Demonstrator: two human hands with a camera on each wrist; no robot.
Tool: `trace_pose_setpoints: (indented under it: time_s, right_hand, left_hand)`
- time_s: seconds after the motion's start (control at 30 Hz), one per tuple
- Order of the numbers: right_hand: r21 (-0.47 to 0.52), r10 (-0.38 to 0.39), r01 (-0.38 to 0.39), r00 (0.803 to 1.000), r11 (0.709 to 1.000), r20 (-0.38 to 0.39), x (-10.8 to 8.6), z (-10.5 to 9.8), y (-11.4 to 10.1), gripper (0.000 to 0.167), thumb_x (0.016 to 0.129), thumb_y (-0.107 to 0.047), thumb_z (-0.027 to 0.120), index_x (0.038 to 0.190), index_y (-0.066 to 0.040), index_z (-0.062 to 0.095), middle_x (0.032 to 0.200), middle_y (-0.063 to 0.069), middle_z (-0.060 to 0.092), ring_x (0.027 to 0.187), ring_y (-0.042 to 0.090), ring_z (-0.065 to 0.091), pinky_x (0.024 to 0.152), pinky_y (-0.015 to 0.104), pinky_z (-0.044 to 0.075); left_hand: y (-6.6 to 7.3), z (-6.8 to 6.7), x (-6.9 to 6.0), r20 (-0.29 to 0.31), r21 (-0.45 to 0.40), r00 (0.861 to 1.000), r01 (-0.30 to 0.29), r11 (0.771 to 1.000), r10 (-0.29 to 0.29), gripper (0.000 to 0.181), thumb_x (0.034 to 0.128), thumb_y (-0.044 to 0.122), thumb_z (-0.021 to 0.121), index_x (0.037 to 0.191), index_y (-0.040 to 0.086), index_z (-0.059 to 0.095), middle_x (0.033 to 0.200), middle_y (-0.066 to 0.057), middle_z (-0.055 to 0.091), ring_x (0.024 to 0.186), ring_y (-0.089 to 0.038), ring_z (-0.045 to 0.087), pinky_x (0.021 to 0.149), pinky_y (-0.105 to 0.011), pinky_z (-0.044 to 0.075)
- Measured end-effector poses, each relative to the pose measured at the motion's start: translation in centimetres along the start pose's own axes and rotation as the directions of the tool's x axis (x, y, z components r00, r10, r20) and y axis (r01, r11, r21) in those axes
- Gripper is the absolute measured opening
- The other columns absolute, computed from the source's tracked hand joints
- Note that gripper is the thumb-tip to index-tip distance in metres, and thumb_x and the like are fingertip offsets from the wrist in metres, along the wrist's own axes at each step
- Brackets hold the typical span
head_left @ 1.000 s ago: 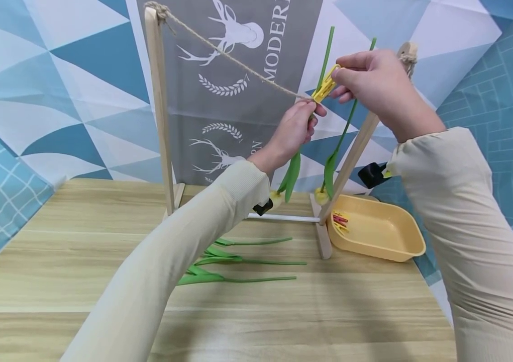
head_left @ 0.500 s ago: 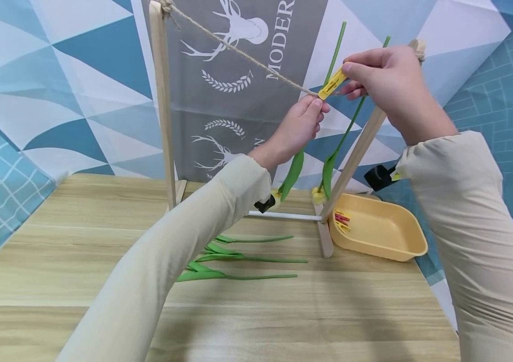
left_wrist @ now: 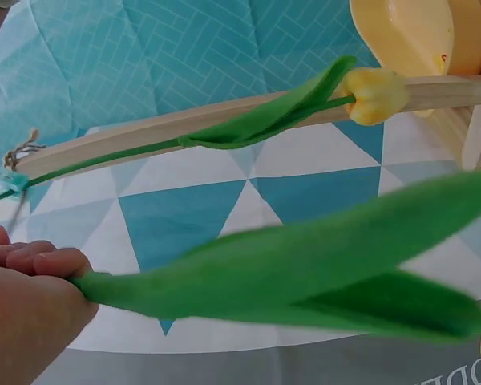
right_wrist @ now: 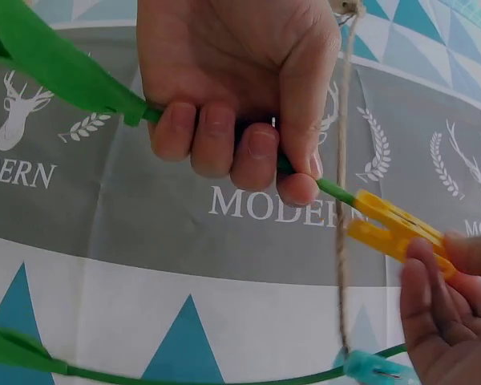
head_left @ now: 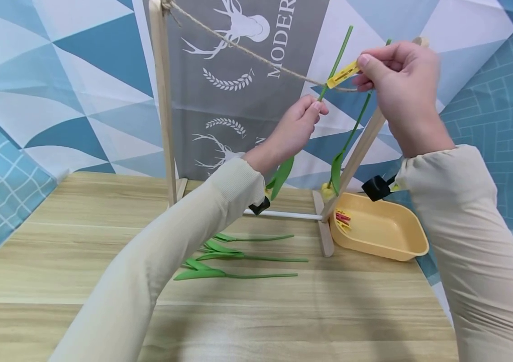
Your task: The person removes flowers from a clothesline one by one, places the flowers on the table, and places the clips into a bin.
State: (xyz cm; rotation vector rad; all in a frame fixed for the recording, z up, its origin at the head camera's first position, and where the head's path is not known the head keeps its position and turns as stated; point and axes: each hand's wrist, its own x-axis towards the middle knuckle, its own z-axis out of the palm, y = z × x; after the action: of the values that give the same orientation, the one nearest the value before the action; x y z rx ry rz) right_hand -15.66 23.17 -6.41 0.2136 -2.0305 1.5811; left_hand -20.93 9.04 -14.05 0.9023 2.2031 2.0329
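Note:
My left hand (head_left: 294, 125) grips the green stem of an artificial tulip, which hangs head down with its broad leaves (left_wrist: 289, 265) below the fist. My right hand (head_left: 407, 95) pinches a yellow clothespin (head_left: 343, 75) by its handle end. The clothespin's nose is at the twine (head_left: 247, 50) and the stem, just above my left fingers; in the right wrist view the stem's end runs into it. Another tulip (left_wrist: 264, 128) with a yellow bloom hangs to the right, with a teal clothespin (right_wrist: 373, 367) where its stem meets the twine.
Wooden posts (head_left: 164, 110) hold the twine, joined low down by a white rod (head_left: 283, 215). Three green tulip stems (head_left: 261, 275) lie on the wooden table (head_left: 80, 251), partly behind my left sleeve. A yellow basin (head_left: 387, 226) at the right contains red and yellow clothespins (head_left: 343, 219).
My right hand and the yellow clothespin have shifted right and slightly up, drawing the twine along. A short length of stem now shows between my left fingers and the clothespin.

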Motion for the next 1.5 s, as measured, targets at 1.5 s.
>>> trace_pose_setpoints:
  time_s: [1.5]
  right_hand:
    - [0.682,0.356,-0.129,0.912,0.720,-0.204,-7.5,-4.5,13.9,0.022,0.087,-0.006,0.061,0.104,0.007,0.060,0.094,0.014,0.059,0.064,0.018,0.062,0.069,0.024,0.055]
  left_hand:
    - [-8.4,-1.4,-13.4,0.156,0.974,0.975,-0.179,0.136,0.159,0.008,0.0887,0.003,0.048,0.092,0.007,0.053,0.081,-0.006,0.051,0.076,-0.022,0.051,0.063,-0.031,0.037]
